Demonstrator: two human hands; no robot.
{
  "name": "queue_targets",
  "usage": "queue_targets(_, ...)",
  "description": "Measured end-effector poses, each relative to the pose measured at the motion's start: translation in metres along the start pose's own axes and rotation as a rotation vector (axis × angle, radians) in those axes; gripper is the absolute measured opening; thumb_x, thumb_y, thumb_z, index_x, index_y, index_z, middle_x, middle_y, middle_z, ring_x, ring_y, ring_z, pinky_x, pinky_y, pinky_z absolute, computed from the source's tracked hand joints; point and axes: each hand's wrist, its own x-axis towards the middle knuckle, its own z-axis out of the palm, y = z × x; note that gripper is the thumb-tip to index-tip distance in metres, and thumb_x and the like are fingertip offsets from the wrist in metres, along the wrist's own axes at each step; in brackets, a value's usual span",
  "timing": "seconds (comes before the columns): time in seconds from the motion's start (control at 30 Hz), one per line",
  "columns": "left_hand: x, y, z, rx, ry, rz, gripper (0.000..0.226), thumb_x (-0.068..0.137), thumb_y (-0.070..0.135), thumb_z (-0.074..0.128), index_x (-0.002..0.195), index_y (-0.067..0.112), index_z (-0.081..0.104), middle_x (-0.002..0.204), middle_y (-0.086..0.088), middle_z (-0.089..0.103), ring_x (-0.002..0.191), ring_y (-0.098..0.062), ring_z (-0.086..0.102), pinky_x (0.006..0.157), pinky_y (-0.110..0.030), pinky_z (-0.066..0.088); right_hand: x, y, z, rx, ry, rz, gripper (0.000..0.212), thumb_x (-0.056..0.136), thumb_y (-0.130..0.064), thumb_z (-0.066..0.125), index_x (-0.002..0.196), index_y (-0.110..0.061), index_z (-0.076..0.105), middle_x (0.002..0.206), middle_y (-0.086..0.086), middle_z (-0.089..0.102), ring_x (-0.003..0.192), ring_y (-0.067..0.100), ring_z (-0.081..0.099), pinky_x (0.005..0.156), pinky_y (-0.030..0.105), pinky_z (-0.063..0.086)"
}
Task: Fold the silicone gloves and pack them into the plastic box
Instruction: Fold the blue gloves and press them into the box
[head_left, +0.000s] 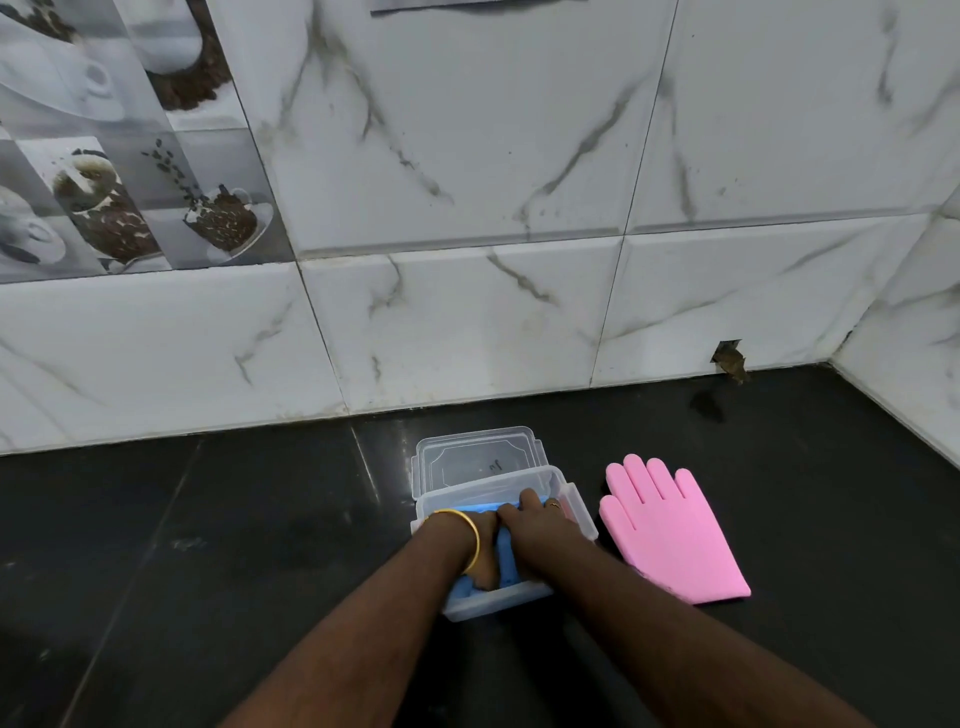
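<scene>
Both hands are down inside the clear plastic box (584, 519), side by side and touching, pushing on the blue silicone glove (504, 556) that lies bunched in it. The left hand (480, 545), with a gold bangle (464, 535) round the wrist, is tucked deep into the box's near half, thumb side toward the other hand; its fingers go down into the blue folds, and I cannot tell whether they grip the glove or only press it. The right hand (535, 525) lies flatter over the glove, its fingers reaching to the far wall of the box, a ring (554, 503) on one of them; they look fairly straight, pressing rather than clutching. A bit of blue pokes over the box's near left corner, just under the left wrist.

Just beyond the fingertips, the box's clear lid (480, 457) lies against the far side of the box. Just to the right of the right hand, close beside the box, a pink silicone glove (670, 530) lies flat and unfolded on the dark countertop (208, 545), fingers spread and pointing away from the person toward the marbled wall tiles (467, 322).
</scene>
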Motion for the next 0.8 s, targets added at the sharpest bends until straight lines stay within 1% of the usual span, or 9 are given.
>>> queue_targets(0.1, -0.005, 0.004, 0.001, -0.046, 0.042, 0.006, 0.069, 0.077, 0.041, 0.067, 0.14, 0.021, 0.044, 0.137, -0.007, 0.055, 0.121, -0.029, 0.054, 0.106, -0.044, 0.042, -0.005, -0.004, -0.004, 0.039, 0.017, 0.016, 0.057, 0.089, -0.031, 0.065, 0.14, -0.02, 0.043, 0.143, 0.013, 0.036, 0.128, 0.037, 0.043, 0.108, 0.042, 0.036)
queue_targets(0.17, -0.009, 0.008, 0.004, 0.005, 0.078, 0.03, 0.064, 0.08, 0.041, 0.065, 0.138, 0.02, 0.046, 0.136, -0.007, 0.056, 0.122, -0.029, 0.054, 0.106, -0.043, 0.042, -0.011, -0.006, -0.003, 0.062, 0.056, 0.035, 0.048, 0.091, -0.03, 0.061, 0.136, -0.019, 0.048, 0.142, 0.012, 0.039, 0.125, 0.034, 0.047, 0.106, 0.042, 0.04)
queue_targets(0.23, -0.013, 0.011, 0.008, 0.102, 0.205, 0.02, 0.058, 0.078, 0.033, 0.068, 0.132, 0.019, 0.05, 0.129, -0.009, 0.058, 0.119, -0.031, 0.056, 0.101, -0.043, 0.047, -0.017, -0.009, 0.002, 0.049, 0.092, 0.073, 0.043, 0.095, -0.027, 0.054, 0.136, -0.018, 0.046, 0.143, 0.012, 0.038, 0.124, 0.034, 0.05, 0.106, 0.04, 0.04)
queue_targets(0.3, -0.02, 0.013, 0.011, 0.147, 0.356, -0.037, 0.053, 0.077, 0.025, 0.07, 0.127, 0.019, 0.052, 0.126, -0.011, 0.055, 0.117, -0.033, 0.054, 0.094, -0.045, 0.047, -0.024, -0.014, 0.007, 0.044, 0.126, 0.106, 0.044, 0.097, -0.023, 0.05, 0.139, -0.017, 0.042, 0.143, 0.014, 0.037, 0.124, 0.033, 0.051, 0.106, 0.039, 0.036)
queue_targets(0.33, -0.022, 0.013, 0.013, 0.14, 0.376, -0.063, 0.054, 0.077, 0.022, 0.071, 0.127, 0.018, 0.052, 0.127, -0.011, 0.052, 0.12, -0.034, 0.052, 0.094, -0.045, 0.047, -0.028, -0.017, 0.008, 0.052, 0.142, 0.12, 0.044, 0.097, -0.02, 0.049, 0.14, -0.017, 0.04, 0.143, 0.014, 0.036, 0.124, 0.033, 0.051, 0.106, 0.039, 0.036)
queue_targets(0.47, -0.026, 0.008, 0.018, 0.099, 0.316, -0.097, 0.07, 0.075, 0.015, 0.076, 0.137, 0.015, 0.043, 0.137, -0.011, 0.042, 0.128, -0.034, 0.044, 0.102, -0.045, 0.042, -0.035, -0.021, 0.008, 0.059, 0.186, 0.125, 0.044, 0.096, -0.015, 0.045, 0.139, -0.016, 0.036, 0.142, 0.014, 0.037, 0.121, 0.032, 0.053, 0.101, 0.038, 0.039)
queue_targets(0.53, -0.026, 0.007, 0.019, 0.057, 0.288, -0.091, 0.074, 0.076, 0.013, 0.075, 0.14, 0.014, 0.039, 0.138, -0.011, 0.04, 0.129, -0.034, 0.044, 0.103, -0.045, 0.042, -0.035, -0.02, 0.008, 0.079, 0.173, 0.122, 0.043, 0.097, -0.017, 0.044, 0.139, -0.018, 0.037, 0.142, 0.014, 0.037, 0.12, 0.034, 0.052, 0.1, 0.038, 0.04)
queue_targets(0.63, -0.024, 0.004, 0.024, 0.007, 0.245, -0.068, 0.075, 0.077, 0.015, 0.074, 0.142, 0.016, 0.036, 0.138, -0.012, 0.04, 0.129, -0.034, 0.045, 0.106, -0.046, 0.042, -0.034, -0.018, 0.011, 0.087, 0.14, 0.122, 0.043, 0.096, -0.02, 0.048, 0.139, -0.023, 0.04, 0.141, 0.013, 0.036, 0.121, 0.038, 0.049, 0.099, 0.041, 0.042)
queue_targets(0.8, -0.018, 0.002, 0.025, -0.02, 0.186, -0.053, 0.081, 0.075, 0.019, 0.076, 0.144, 0.016, 0.034, 0.138, -0.013, 0.038, 0.129, -0.035, 0.046, 0.106, -0.045, 0.042, -0.027, -0.013, 0.014, 0.094, 0.094, 0.109, 0.053, 0.092, -0.022, 0.053, 0.143, -0.025, 0.039, 0.143, 0.014, 0.036, 0.125, 0.038, 0.048, 0.109, 0.04, 0.036)
